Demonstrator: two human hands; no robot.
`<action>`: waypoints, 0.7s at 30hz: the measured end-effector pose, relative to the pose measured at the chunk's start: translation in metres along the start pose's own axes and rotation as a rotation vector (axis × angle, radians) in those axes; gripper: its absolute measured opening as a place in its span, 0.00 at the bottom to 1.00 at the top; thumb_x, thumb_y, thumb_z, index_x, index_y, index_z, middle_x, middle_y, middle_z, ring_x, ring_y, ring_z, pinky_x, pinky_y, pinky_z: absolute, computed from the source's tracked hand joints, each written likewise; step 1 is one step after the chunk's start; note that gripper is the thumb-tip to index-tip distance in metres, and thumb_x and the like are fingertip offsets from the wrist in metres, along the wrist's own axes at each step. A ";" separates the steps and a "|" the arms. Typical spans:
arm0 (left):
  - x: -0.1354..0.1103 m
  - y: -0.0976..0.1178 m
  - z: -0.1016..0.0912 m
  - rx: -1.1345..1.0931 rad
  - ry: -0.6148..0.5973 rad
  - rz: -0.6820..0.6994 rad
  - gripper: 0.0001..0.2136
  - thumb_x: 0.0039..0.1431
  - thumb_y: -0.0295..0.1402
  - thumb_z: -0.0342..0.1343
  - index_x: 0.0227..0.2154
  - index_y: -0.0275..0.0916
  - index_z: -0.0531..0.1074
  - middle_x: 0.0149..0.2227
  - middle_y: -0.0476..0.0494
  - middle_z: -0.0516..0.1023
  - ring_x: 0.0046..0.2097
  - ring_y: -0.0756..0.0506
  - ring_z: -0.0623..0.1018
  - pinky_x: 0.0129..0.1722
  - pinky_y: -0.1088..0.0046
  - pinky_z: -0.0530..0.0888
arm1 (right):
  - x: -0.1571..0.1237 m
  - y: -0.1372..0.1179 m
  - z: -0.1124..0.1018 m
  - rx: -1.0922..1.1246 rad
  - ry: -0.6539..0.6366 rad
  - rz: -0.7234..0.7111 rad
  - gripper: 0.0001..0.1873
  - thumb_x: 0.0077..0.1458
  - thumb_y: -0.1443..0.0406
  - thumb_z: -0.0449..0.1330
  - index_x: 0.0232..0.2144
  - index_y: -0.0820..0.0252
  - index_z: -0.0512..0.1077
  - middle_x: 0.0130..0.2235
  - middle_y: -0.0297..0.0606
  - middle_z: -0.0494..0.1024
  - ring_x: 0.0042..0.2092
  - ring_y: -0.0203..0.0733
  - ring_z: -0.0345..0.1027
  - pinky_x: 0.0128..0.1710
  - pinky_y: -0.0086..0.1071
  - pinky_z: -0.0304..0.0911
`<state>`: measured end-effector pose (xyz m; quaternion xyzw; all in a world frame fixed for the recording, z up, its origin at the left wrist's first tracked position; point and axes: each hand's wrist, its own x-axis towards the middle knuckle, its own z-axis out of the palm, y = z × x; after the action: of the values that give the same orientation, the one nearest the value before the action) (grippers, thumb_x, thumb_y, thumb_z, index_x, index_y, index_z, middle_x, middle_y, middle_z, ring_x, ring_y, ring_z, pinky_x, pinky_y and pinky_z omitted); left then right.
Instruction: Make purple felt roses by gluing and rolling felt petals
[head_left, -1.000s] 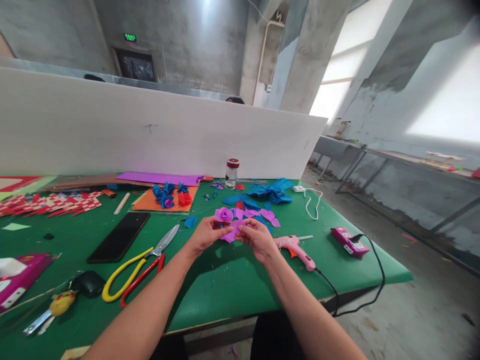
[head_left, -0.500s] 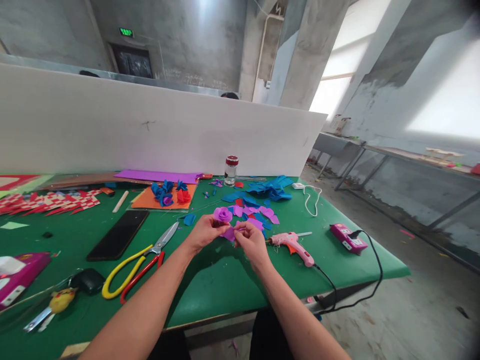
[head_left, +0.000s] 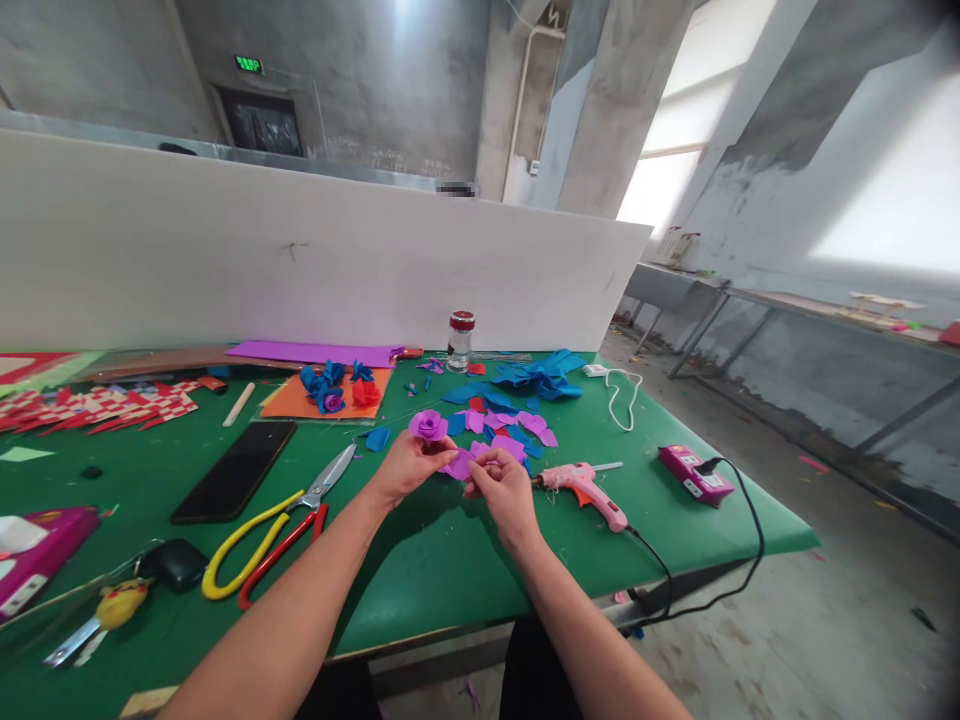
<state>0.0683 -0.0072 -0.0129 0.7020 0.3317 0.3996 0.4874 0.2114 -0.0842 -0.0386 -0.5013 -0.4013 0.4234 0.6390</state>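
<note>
Held in my left hand [head_left: 409,466] is a purple paper rose [head_left: 428,426], its bloom showing above the closed fingers. Between the two hands is a loose purple paper petal [head_left: 457,464]; my right hand [head_left: 504,493] pinches its right edge, and my left fingertips are close to its other side. Whether those left fingertips touch the petal I cannot tell. Behind the hands lie scattered purple petals [head_left: 534,424] and blue paper pieces [head_left: 553,377]. A pink glue gun [head_left: 589,492] rests just right of my right hand.
Scissors [head_left: 300,520] with yellow and red handles, a black phone [head_left: 236,471] and keys [head_left: 120,605] lie left. Finished paper flowers [head_left: 330,385] sit on orange paper. A red-lidded jar [head_left: 460,342] stands before the white partition [head_left: 337,270]. The glue gun's cord runs to a power strip [head_left: 696,475].
My left hand has shifted the rose slightly left, away from my right hand. More of the petal now shows between the hands.
</note>
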 end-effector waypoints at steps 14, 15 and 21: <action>0.003 -0.002 -0.007 -0.139 0.192 -0.018 0.15 0.50 0.37 0.59 0.40 0.37 0.74 0.34 0.46 0.76 0.30 0.49 0.71 0.31 0.74 0.69 | 0.044 -0.009 0.002 0.119 0.195 -0.060 0.14 0.41 0.56 0.66 0.27 0.59 0.72 0.18 0.28 0.68 0.19 0.33 0.60 0.20 0.28 0.59; 0.004 -0.004 -0.010 -0.160 0.210 -0.013 0.15 0.52 0.38 0.58 0.41 0.38 0.74 0.34 0.46 0.76 0.28 0.50 0.70 0.29 0.74 0.68 | 0.051 -0.012 0.009 0.219 0.223 -0.057 0.15 0.39 0.56 0.67 0.28 0.58 0.71 0.19 0.28 0.70 0.21 0.34 0.63 0.22 0.30 0.63; 0.004 0.003 -0.025 -0.193 0.254 0.032 0.20 0.55 0.47 0.55 0.45 0.38 0.71 0.32 0.45 0.77 0.27 0.48 0.68 0.27 0.73 0.66 | 0.068 -0.017 0.056 0.547 0.254 -0.071 0.19 0.36 0.56 0.69 0.26 0.57 0.66 0.24 0.31 0.73 0.28 0.39 0.73 0.34 0.35 0.72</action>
<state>0.0477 0.0058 -0.0043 0.6009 0.3393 0.5229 0.5004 0.1830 -0.0059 -0.0059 -0.3452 -0.2063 0.4271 0.8098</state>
